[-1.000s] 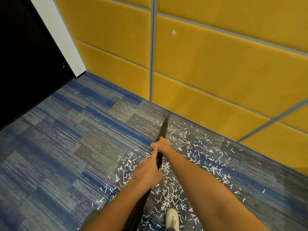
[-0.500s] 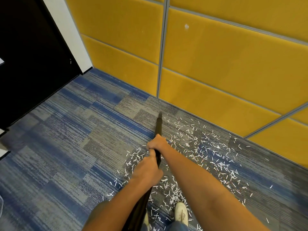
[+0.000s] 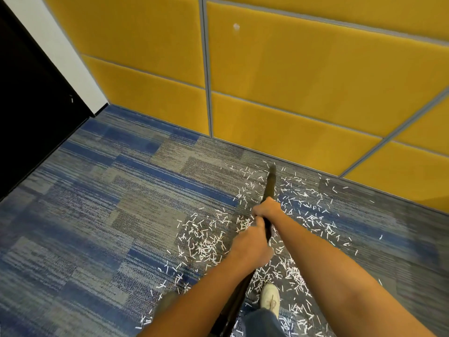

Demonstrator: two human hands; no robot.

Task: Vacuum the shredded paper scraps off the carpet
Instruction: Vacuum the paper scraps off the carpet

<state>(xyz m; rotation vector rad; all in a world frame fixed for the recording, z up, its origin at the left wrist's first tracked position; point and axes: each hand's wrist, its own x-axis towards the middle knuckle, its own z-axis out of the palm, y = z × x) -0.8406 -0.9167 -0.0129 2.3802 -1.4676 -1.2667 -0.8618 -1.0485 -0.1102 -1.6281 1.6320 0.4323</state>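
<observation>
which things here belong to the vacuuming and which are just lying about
Job: wand; scraps; carpet; left hand and right hand, both gripping the wand.
Just there: wall panels; black panel; shoe.

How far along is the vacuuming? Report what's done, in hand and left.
Done: little to show. The carpet on the left is free of paper scraps, but I cannot tell whether it was vacuumed. In hand: the left hand and right hand grip the black vacuum wand, its tip down among scraps near the yellow wall. Left: scraps lie thick either side of the wand and around the white shoe.
</observation>
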